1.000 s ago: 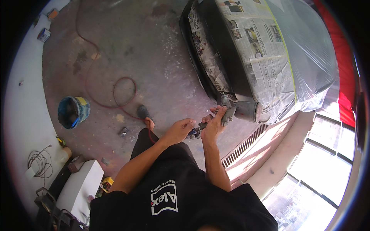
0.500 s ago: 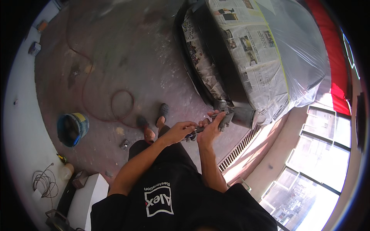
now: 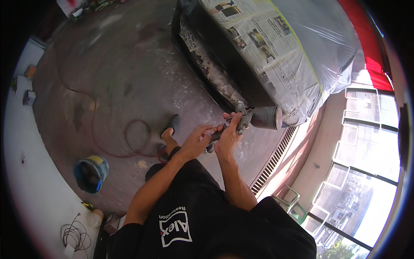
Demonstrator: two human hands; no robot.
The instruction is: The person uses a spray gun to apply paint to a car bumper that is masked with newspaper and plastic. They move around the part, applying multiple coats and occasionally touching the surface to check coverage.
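Note:
My right hand is closed around a paint spray gun, tilted so that its grey cylindrical cup points to the right. My left hand is closed, its fingertips pinching the lower end of the gun's handle; the exact part under them is hidden. Just beyond the gun is the black end panel of a car. Newspaper masks the surface beside that panel, and clear plastic film covers more of the body.
A reddish hose loops over the floor, near my clog. To the left stands a blue bucket by the white wall. A floor grate runs along the right, with a green chair and windows past it.
My view has turned and shifted, so the car sits further left in it. One foot has gone out of sight behind my leg. Both hands stay on the spray gun.

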